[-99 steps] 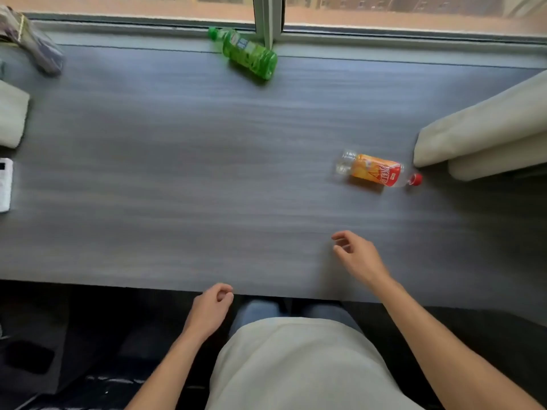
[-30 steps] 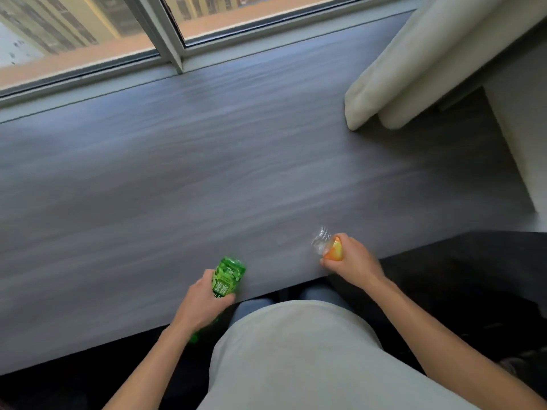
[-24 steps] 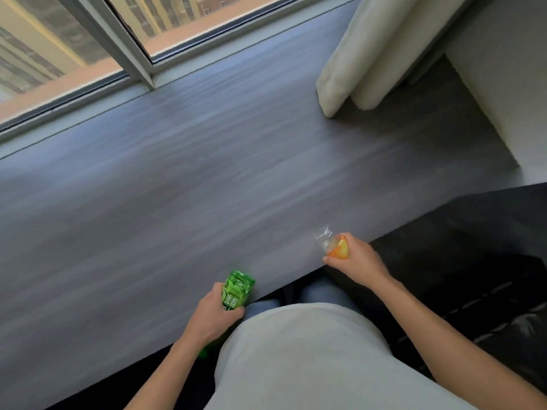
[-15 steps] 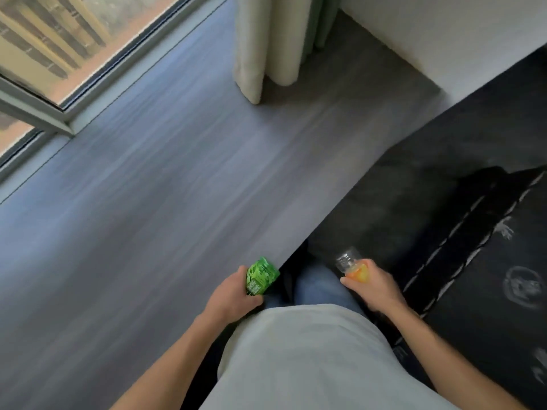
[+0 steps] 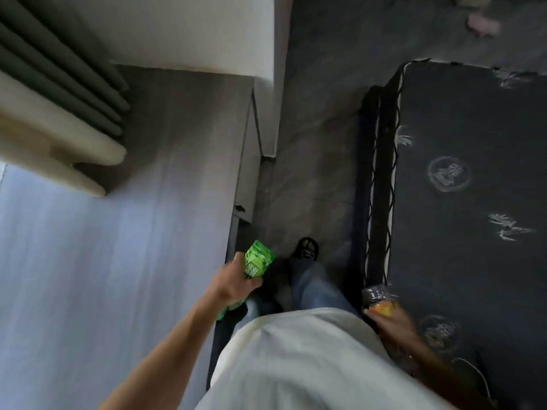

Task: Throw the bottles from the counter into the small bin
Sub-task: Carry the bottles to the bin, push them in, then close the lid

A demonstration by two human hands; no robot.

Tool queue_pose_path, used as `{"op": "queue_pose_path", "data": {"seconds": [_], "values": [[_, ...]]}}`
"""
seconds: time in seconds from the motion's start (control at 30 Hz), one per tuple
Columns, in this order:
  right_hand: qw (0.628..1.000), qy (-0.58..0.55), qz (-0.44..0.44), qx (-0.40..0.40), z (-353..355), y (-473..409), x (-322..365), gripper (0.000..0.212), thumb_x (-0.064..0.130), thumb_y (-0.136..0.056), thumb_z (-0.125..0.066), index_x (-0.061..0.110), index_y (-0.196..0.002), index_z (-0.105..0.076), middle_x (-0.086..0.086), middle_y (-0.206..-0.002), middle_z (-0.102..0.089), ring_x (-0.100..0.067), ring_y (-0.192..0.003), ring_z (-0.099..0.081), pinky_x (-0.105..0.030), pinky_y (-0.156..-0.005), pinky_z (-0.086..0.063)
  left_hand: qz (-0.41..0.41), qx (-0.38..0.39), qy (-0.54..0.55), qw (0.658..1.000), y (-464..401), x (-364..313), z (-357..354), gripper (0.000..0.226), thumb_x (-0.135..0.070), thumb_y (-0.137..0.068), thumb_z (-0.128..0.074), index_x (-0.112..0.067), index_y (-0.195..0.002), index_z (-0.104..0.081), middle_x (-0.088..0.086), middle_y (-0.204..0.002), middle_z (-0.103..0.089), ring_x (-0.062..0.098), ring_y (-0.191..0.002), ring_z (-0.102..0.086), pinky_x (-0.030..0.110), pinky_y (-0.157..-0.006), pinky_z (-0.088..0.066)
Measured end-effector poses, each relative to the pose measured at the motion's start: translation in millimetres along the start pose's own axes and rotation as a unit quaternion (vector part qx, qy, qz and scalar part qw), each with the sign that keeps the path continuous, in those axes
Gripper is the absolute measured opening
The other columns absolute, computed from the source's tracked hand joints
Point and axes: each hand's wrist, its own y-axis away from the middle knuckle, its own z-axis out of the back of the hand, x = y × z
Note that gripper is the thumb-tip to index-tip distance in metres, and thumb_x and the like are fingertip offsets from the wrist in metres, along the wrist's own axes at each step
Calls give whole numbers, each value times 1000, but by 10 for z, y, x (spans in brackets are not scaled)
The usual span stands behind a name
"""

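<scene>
My left hand [image 5: 233, 284] is closed around a green bottle [image 5: 257, 259], held off the right edge of the grey counter [image 5: 118, 247] with its base pointing up and away. My right hand [image 5: 390, 324] grips an orange-labelled clear bottle [image 5: 380, 300] low on the right, beside the dark bed; the view there is blurred. The small bin is not in view.
Cream and green curtains [image 5: 56, 113] hang over the counter's far left. A white wall [image 5: 192, 34] ends the counter. A narrow strip of dark floor [image 5: 313, 173] runs between counter and a dark patterned bed [image 5: 473, 202]. My foot in a black slipper [image 5: 306, 250] is on that floor.
Both hands picked the bottles up from the counter. My view has swung right, away from the window, toward the aisle and bed, with both bottles carried off the counter's edge.
</scene>
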Motion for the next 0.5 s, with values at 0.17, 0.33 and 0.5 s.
{"op": "queue_pose_path", "data": {"seconds": [0.17, 0.33, 0.5], "values": [[998, 9, 28, 47, 443, -403, 381, 26, 30, -82, -78, 6, -78, -70, -12, -75, -69, -24, -73, -63, -30, -71, -47, 53, 28, -43, 997, -231, -267, 4, 70, -57, -69, -69, -22, -124, -41, 10, -105, -69, 34, -95, -67, 36, -78, -54], [998, -33, 55, 21, 809, -874, 1115, 33, 39, -74, -83, 14, -84, -64, -4, -67, -63, -22, -59, -59, -33, -58, -47, 116, 19, -22, 993, -320, -383, 55, 64, -50, -77, -72, -16, -126, -48, 15, -115, -70, 36, -104, -66, 35, -80, -53], [995, -1, 97, -1, 1176, -1322, 1912, 62, 68, -59, -71, 25, -102, -63, 2, -91, -71, -21, -86, -68, -39, -80, -56, 163, 41, -3, 986, -528, -559, 298, 65, -54, -72, -75, -22, -123, -50, 11, -110, -70, 34, -100, -65, 33, -75, -50]]}}
